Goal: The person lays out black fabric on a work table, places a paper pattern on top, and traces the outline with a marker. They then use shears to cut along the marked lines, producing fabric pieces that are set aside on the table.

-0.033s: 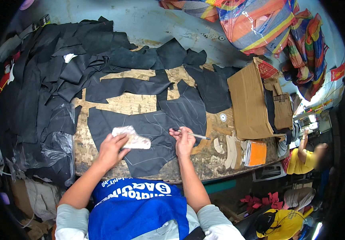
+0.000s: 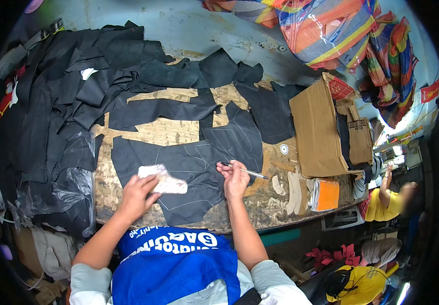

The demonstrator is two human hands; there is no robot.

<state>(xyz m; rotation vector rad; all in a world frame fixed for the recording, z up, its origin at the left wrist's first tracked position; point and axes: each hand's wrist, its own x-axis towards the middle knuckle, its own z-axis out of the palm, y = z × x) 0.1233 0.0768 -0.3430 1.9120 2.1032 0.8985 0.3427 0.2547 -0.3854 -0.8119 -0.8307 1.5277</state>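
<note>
A large black sheet, apparently leather (image 2: 140,155), lies on the worn wooden table in front of me, with pale outlines drawn across it. My left hand (image 2: 138,195) grips a whitish, mottled pattern piece (image 2: 172,186) at its left end, thumb apart from the fingers, over the sheet's left half. Between the fingers of my right hand (image 2: 235,183) is a slim pen (image 2: 256,174), slanting with one end to the right. That hand is over the right side of the same sheet. Beyond it, another marked black piece (image 2: 239,134) overlaps the sheet's edge.
Black material (image 2: 51,101) is heaped along the left and back. To the right stand an open cardboard box (image 2: 316,132), tan pattern pieces (image 2: 294,192) and an orange-topped stack (image 2: 326,195). Striped mesh sacks (image 2: 326,35) hang at the back. People in yellow shirts (image 2: 387,201) are at far right.
My left hand has shifted slightly left and toward me, carrying the pattern piece with it. The right hand and pen stay nearly in place.
</note>
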